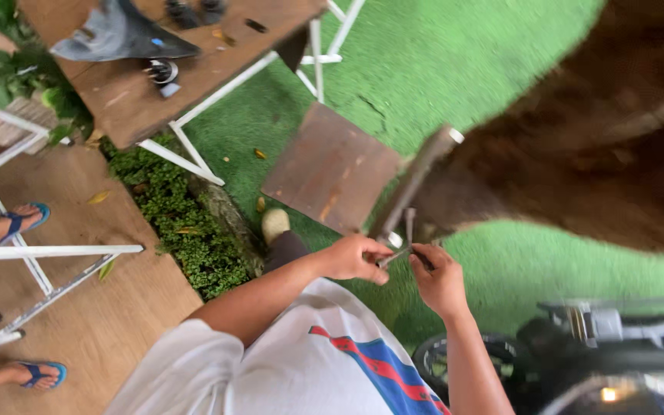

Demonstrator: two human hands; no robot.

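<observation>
A small silvery metal tool (400, 250) with thin crossed arms sits between my hands, just below the end of a long brown wooden bar (415, 180). My left hand (359, 257) pinches one end of it and my right hand (439, 278) closes its fingers on the other. Behind them lies a rusty square metal plate (330, 167) on green artificial grass (439, 61), with a brown wooden desk (128, 96) on white legs farther off.

Small metal tool (403, 247), thin and grey, centre of frame just below middle. Held off the ground, roughly level, slightly tilted. One slim prong sticks up from it. Too blurred to tell exact type. Sits against the end of a brown plank (415, 178).
</observation>
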